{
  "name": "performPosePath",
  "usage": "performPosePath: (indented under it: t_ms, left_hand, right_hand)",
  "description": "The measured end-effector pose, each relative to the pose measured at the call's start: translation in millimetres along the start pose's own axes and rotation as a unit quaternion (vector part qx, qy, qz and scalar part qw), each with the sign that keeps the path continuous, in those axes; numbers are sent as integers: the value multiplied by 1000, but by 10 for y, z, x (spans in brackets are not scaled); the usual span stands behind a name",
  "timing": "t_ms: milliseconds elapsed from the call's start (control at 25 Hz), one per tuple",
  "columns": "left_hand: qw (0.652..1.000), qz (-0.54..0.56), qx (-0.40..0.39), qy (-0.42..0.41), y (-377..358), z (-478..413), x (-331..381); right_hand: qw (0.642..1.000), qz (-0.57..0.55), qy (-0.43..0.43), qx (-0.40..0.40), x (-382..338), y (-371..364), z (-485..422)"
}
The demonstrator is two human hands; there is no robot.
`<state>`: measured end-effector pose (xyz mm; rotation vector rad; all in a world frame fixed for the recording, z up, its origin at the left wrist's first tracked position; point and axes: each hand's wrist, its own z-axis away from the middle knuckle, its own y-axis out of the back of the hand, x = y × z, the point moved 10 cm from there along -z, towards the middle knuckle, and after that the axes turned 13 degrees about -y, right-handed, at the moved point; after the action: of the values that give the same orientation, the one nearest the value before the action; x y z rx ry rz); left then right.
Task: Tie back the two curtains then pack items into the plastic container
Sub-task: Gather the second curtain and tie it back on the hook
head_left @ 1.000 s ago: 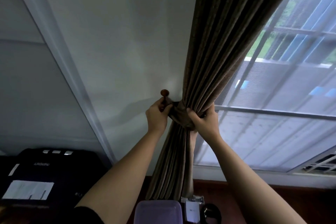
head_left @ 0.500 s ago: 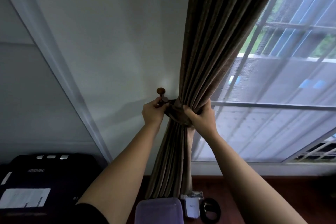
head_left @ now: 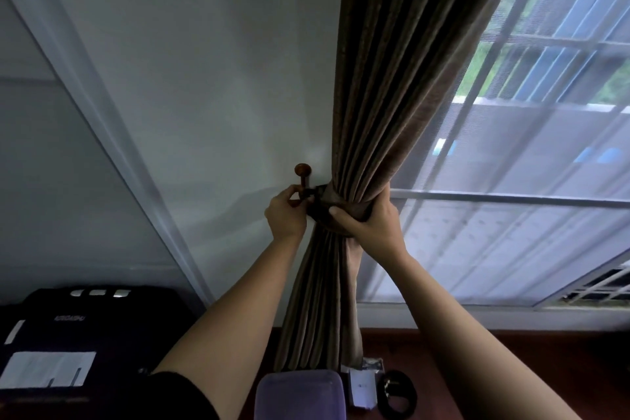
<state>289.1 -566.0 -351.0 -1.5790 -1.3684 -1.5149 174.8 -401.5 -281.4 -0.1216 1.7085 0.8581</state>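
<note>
- Curtain point(head_left: 392, 78): brown, pulled into one tight bunch beside the window point(head_left: 511, 215) and against the wall. A dark tieback point(head_left: 324, 203) cinches it partway down.
- My left grip point(head_left: 284, 215) pinches the tieback's end right at the wooden knob hook point(head_left: 302, 170). My fingers hide the loop, so I cannot tell whether it is seated over the hook.
- My right grip point(head_left: 371, 222) is curled round the gathered folds and the band, thumb across the front, holding the bunch together.
- Done so far, as I judge it: this curtain is gathered and wrapped, and only the hooking remains to be settled.
- Left: the second curtain, which is out of view, so I cannot tell its state.
- Packing looks not yet begun. The plastic container point(head_left: 298, 395) sits at the curtain's foot, and its purple top looks covered. A small white box point(head_left: 363, 389) and a black coiled strap point(head_left: 397, 394) lie just beside it, outside.
</note>
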Motion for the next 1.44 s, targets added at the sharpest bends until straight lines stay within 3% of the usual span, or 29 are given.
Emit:
performPosePath:
  t_ms: [120,240,480,640,800,880,1000,1080,1160,1200,1320,1440]
  left_hand:
    - [997,-32,2,-75,42,-56,65]
    - [979,-97,-81,-159,-28,-157,101]
    - [981,-1,-170,-93,-39,-273,-93]
    - [951,-136,-145,-238,-61,-308,191]
    - [919,-238,-143,-280,-125,-294,164]
    - [933,-237,-110,-246,-105,-258,86]
    - [994,-66,-75,-48,-95,-180,-268]
    - [981,-40,-185,34,-313,16,-468]
    - [941,-6,-337,39,-576,325,-462]
    - [928,18,-370,39,-636,415,-431]
    - [919,33,-392,14,-644,453,-340]
    - [922,-30,-377,-82,-507,452,-223]
  right_hand:
    - [999,41,22,-12,16,12,-7]
    - [997,68,37,-27,21,-1,-43]
    - [996,72,25,-48,61,-28,-131]
    - [995,67,28,-74,44,-33,-197]
    - [993,55,10,-103,100,-55,-209]
    - [990,43,-10,-136,154,-63,-204]
    - [985,38,-22,-166,321,-105,-95]
    - [988,64,-22,-141,515,-183,71]
    - [989,43,-33,-137,657,-288,251]
    - [989,18,-41,-139,693,-315,285]
    - [983,4,-82,-166,722,-388,234]
    - [974,55,-95,-200,737,-517,157]
